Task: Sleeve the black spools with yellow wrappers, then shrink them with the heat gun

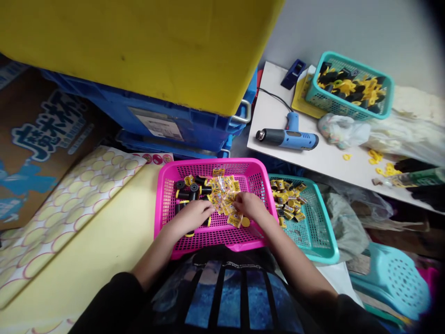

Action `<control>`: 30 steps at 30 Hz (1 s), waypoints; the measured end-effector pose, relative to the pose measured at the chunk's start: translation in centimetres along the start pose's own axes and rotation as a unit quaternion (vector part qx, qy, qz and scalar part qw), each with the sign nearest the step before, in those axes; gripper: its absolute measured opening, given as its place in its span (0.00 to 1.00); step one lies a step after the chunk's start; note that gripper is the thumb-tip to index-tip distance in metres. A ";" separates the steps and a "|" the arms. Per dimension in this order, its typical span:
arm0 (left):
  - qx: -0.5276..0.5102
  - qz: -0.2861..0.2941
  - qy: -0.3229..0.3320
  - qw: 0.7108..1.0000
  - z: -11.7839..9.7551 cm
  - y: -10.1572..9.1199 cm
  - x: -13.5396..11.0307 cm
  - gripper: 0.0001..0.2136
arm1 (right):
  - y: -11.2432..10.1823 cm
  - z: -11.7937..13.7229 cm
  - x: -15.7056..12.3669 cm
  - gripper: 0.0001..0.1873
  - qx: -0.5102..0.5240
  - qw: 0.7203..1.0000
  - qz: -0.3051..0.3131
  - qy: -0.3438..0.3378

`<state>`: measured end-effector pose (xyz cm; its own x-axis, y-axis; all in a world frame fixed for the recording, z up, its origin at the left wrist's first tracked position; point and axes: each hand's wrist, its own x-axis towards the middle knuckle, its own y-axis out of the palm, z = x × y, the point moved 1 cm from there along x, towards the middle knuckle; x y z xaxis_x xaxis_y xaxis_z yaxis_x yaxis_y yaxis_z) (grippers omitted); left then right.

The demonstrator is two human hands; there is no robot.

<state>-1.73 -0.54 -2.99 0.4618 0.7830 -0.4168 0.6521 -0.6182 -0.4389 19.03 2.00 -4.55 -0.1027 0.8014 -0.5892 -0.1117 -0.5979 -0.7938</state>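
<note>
Looking down, my left hand (190, 218) and right hand (248, 206) sit low inside the pink plastic basket (208, 163), fingers curled, and I can't tell whether either pinches anything. The yellow foil sachets (222, 197) heap in a strip running away from me, nearest my right hand; the black spools (193, 188) lie closer to my left, with a teal basket (313, 232) just to my right

Black long sleeves (107, 301), dark top (222, 297), blue print (222, 292), bare hands (190, 218)

A hot-pink mesh basket (205, 163) holds yellow foil packets (222, 197) and black cylinders (193, 188).
</note>
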 end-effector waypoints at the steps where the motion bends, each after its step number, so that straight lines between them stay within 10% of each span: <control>1: -0.022 -0.022 -0.007 0.999 -0.1 -0.1 0.0 0.13 | 0.0 0.1 0.0 0.10 0.003 1.000 -0.006 0.000; 8: -0.136 -0.102 -0.034 0.985 -0.9 -0.6 0.1 0.11 | 0.5 -0.1 -0.1 0.07 0.027 1.000 0.000 -0.015; 23: -0.259 -0.089 -0.066 0.959 -1.0 -0.6 0.5 0.10 | -0.5 -1.6 -1.8 0.12 0.107 0.992 -0.071 -0.013; 30: -0.368 -0.064 -0.070 0.925 -3.1 0.7 0.7 0.11 | -0.3 -1.9 -4.9 0.06 0.171 0.899 -0.323 -0.242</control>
<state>0.92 -0.21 -1.07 0.3039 0.7983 -0.5199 0.9525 -0.2670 0.1468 21.49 -1.69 -1.70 -0.3162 0.9319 0.1775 -0.5907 -0.0470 -0.8055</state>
